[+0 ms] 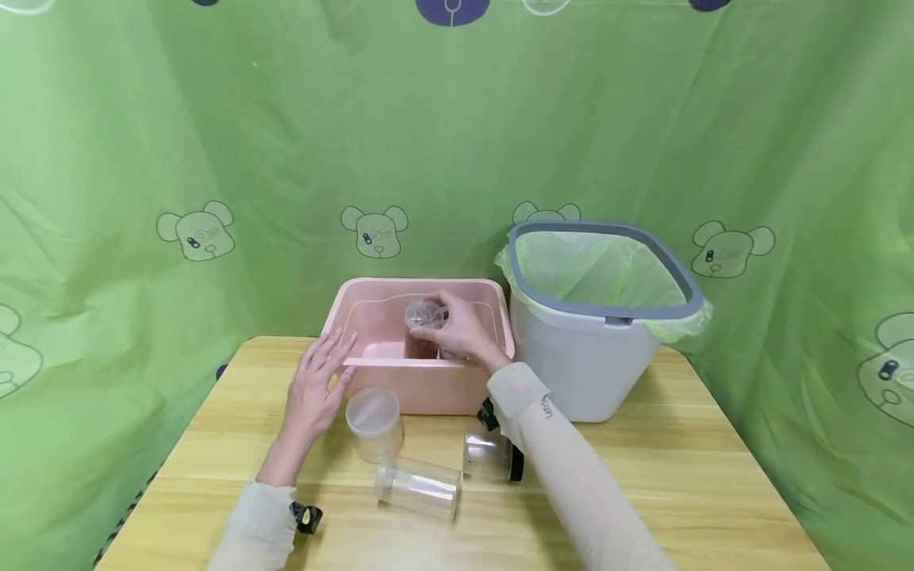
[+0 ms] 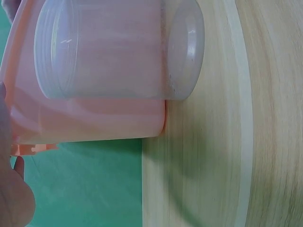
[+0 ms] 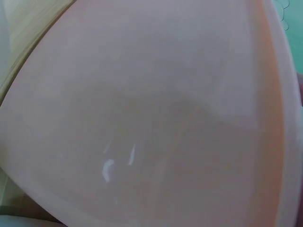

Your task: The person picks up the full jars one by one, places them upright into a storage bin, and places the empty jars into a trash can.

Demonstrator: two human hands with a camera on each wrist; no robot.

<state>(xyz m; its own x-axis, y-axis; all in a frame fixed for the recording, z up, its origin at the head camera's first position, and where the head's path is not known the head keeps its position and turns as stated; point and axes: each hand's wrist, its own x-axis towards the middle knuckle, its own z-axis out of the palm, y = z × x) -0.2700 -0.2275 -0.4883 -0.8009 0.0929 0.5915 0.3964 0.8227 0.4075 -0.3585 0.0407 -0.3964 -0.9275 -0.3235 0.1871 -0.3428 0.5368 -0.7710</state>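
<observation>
My right hand [image 1: 466, 329] holds an upright clear plastic jar [image 1: 420, 342] inside the pink plastic bin [image 1: 435, 388], fingers around its upper part. Whether that jar touches the bin's floor is hidden by the front wall. On the bin's front left rim lies my left hand [image 1: 314, 392], its fingers straight and spread over the edge. Close beside it, a wide frosted jar [image 1: 374, 432] stands before the bin; it also fills the upper part of the left wrist view [image 2: 118, 47]. The bin's wall [image 3: 142, 94] takes up nearly the whole right wrist view.
A clear jar [image 1: 420, 486] lies on its side on the wooden table [image 1: 628, 484]. Near my right forearm lies another clear jar [image 1: 485, 456] with a black lid. A tall white trash can [image 1: 571, 365] with a grey rim and green liner stands right of the bin, before a green curtain [image 1: 457, 143].
</observation>
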